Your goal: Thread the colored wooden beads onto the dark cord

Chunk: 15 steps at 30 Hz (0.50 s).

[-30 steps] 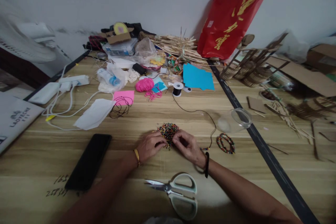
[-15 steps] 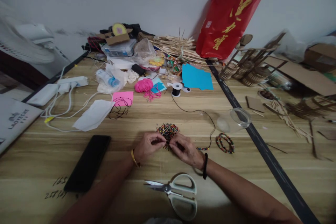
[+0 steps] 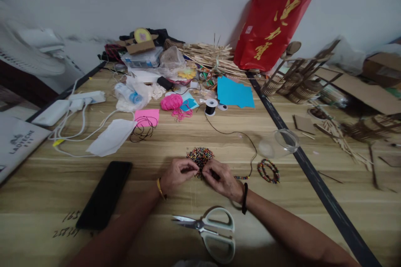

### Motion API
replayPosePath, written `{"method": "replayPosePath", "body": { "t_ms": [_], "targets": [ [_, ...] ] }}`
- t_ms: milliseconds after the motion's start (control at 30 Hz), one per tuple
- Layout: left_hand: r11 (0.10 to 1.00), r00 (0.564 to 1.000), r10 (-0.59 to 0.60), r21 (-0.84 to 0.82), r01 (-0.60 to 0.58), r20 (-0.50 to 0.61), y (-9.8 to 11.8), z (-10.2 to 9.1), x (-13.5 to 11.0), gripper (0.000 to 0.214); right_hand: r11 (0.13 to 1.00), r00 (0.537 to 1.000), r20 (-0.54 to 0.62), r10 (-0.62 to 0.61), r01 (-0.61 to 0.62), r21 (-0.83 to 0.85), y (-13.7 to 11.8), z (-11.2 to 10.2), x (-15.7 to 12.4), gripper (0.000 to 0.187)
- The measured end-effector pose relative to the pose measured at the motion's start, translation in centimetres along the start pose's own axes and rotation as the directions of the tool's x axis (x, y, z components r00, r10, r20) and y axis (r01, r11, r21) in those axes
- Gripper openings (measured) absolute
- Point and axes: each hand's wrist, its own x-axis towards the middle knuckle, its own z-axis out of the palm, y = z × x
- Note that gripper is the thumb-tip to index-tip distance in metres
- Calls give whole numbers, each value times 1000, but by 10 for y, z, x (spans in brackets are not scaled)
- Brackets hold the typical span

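Beads (image 3: 200,155) partly hidden by fingers (image 3: 215,165), white fan (image 3: 40,39) cut off at left edge

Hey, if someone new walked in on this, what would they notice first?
Probably the gold-lettered red bag, standing tilted before the wall at the back right. Next, the heap of multicoloured beads around mid-view, at the left hand and right hand. The pale-handled scissors lie nearer the viewer.

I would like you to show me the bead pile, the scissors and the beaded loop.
Bead pile (image 3: 200,155): head view, its visible middle.
Scissors (image 3: 198,224): head view, at the pivot.
Beaded loop (image 3: 276,173): head view, its right side.
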Motion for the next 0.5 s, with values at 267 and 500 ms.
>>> {"method": "replayPosePath", "body": {
  "t_ms": [267, 500],
  "targets": [
    [1000, 1000, 2, -5, -2, 2, 0, 1, 0, 11, 1000, 1000, -1, 7, -7, 2, 0, 0, 0, 13],
    [1000, 1000, 5, -18, -5, -1, 0, 1, 1, 11, 1000, 1000, 0, 10, -10, -1, 0, 0, 0, 14]
  ]
}}
